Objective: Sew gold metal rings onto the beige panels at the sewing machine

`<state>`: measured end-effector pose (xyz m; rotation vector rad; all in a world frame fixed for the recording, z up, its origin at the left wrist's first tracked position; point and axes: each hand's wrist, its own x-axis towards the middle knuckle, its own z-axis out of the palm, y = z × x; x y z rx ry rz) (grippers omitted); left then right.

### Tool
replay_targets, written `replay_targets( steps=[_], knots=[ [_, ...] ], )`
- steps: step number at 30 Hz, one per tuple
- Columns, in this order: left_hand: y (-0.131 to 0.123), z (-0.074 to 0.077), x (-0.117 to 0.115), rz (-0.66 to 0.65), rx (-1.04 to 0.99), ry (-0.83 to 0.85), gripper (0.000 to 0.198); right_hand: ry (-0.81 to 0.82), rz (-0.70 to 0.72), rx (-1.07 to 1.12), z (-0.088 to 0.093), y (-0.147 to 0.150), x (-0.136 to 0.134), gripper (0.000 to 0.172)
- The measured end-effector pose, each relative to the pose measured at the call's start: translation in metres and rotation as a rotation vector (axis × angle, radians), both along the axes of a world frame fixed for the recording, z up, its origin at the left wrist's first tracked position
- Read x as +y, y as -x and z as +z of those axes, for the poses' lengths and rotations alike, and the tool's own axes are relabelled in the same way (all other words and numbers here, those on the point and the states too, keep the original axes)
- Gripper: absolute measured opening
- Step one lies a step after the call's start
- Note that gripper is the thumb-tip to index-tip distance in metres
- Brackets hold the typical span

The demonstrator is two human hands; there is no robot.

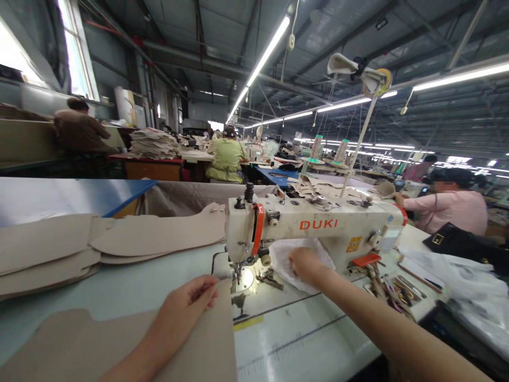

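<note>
My left hand (186, 307) pinches the far edge of a beige fabric piece (119, 345) lying on the table, just left of the needle (238, 273) of a white DUKI sewing machine (314, 228). My right hand (304, 263) reaches under the machine's arm and its fingers are closed on white fabric (314, 254) lying on the machine bed. The lit needle plate (246, 278) sits between the two hands.
Stacked beige cut pieces (99, 244) lie at the left of the table. Scissors and small tools (397, 292) sit in a tray at the right, beside white fabric (457, 281) and a black bag (461, 244). A person in pink (453, 207) works at right; others sit farther back.
</note>
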<state>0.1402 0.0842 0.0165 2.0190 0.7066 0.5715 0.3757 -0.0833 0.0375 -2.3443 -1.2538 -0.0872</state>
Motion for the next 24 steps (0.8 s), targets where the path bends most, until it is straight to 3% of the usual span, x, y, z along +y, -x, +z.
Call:
replay_targets(
  steps=[7,16,21,24],
  knots=[
    [0.002,0.001,-0.007,-0.042,0.019,0.005,0.036,-0.235,0.060,0.270,0.000,0.003,-0.019,0.012],
    [0.006,0.003,-0.016,-0.109,0.002,-0.039,0.034,-0.617,0.275,0.635,-0.005,0.044,-0.028,0.019],
    [0.007,0.005,-0.021,-0.136,-0.013,-0.097,0.028,-0.636,0.310,0.658,-0.009,0.071,-0.020,0.012],
    [0.007,0.005,-0.023,-0.149,-0.015,-0.129,0.026,-0.654,0.347,0.854,-0.016,0.085,-0.008,0.013]
  ],
)
